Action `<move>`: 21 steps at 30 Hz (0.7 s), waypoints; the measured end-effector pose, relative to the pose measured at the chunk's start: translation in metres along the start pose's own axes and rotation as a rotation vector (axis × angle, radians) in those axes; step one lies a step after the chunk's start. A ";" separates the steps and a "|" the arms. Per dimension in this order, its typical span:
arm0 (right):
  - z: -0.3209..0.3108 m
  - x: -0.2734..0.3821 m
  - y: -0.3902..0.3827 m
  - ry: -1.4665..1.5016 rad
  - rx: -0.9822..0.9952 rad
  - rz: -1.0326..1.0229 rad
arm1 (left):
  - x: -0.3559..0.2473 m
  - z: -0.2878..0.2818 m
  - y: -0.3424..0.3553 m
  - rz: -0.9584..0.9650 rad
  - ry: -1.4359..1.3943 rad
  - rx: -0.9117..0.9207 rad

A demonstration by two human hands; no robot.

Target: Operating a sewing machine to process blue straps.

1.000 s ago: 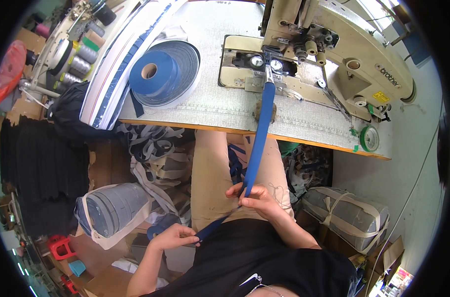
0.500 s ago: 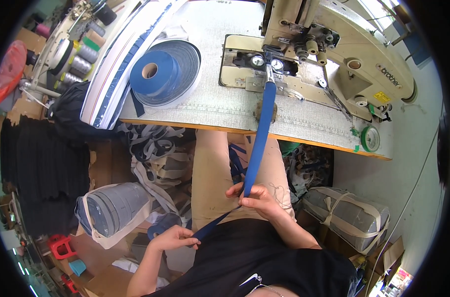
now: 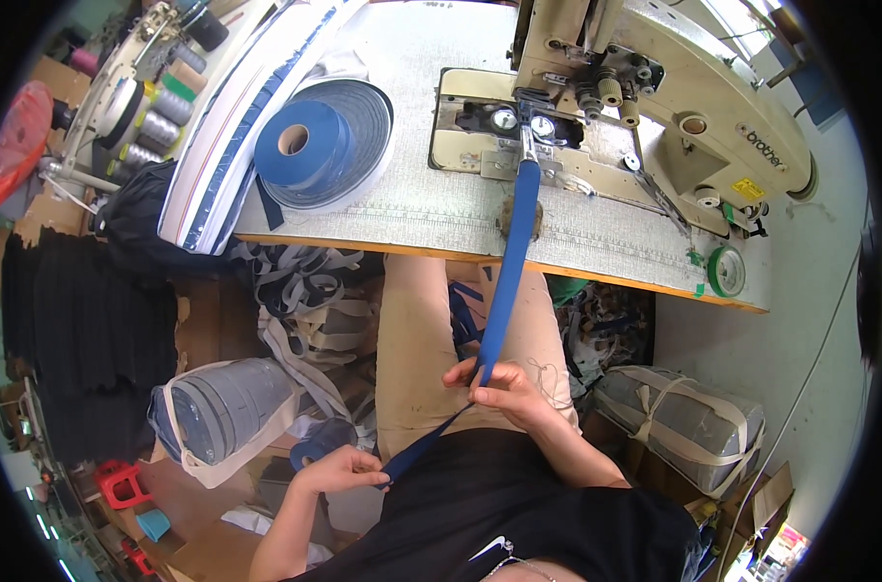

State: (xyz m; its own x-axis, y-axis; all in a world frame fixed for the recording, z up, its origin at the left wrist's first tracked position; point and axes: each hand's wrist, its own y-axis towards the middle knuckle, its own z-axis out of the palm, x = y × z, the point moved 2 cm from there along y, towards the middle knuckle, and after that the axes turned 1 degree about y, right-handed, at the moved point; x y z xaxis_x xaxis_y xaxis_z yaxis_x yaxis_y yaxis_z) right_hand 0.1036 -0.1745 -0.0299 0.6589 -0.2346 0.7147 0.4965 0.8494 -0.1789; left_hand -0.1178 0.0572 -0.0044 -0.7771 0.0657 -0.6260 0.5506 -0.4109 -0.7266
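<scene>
Both hands of the person seated before me are on one long blue strip point(image 3: 509, 281). The left hand point(image 3: 336, 470), low beside the black shirt point(image 3: 528, 485), pinches it between thumb and forefinger; whether it runs on past those fingertips I can't tell. Higher up, above the lap, the right hand point(image 3: 507, 391) has it between thumb and bent fingers, and the piece between the two hands slants down, narrow and dark, as if turned on edge. From the right hand the strip climbs flat over the pale trousers point(image 3: 417, 359), crosses the front edge of the desk point(image 3: 431, 44) and reaches a narrow metal guide point(image 3: 527, 145) on the sewing machine point(image 3: 698, 107). To the machine's left, a blue roll point(image 3: 329, 145) lies on top of a wider grey coil point(image 3: 375, 136); near the desk's right end sits a roll of green tape point(image 3: 712, 274). Below, tangled grey bands point(image 3: 295, 281) are heaped left of the person's legs. Grey bundles tied with cream straps stand to either side, one at the left point(image 3: 223, 412), another by the right wall point(image 3: 684, 427). Farther off to the left I see thread spools point(image 3: 158, 128), stacked black cloth point(image 3: 82, 339) and a red stool point(image 3: 121, 485).
</scene>
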 end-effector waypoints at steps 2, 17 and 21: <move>0.000 0.001 0.000 0.001 0.002 0.010 | 0.004 0.000 0.001 0.001 -0.019 0.009; 0.002 0.005 0.001 -0.019 0.004 0.040 | -0.016 0.005 0.013 0.086 -0.105 -0.043; -0.001 0.002 0.000 -0.002 -0.004 0.049 | -0.011 0.005 0.017 0.074 -0.157 -0.055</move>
State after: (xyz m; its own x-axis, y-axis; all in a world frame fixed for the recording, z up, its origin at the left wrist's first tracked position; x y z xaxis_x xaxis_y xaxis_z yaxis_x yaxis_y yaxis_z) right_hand 0.1057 -0.1756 -0.0294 0.6815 -0.1916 0.7063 0.4655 0.8582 -0.2164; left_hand -0.1010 0.0450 -0.0087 -0.7697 -0.1072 -0.6293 0.6202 -0.3588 -0.6975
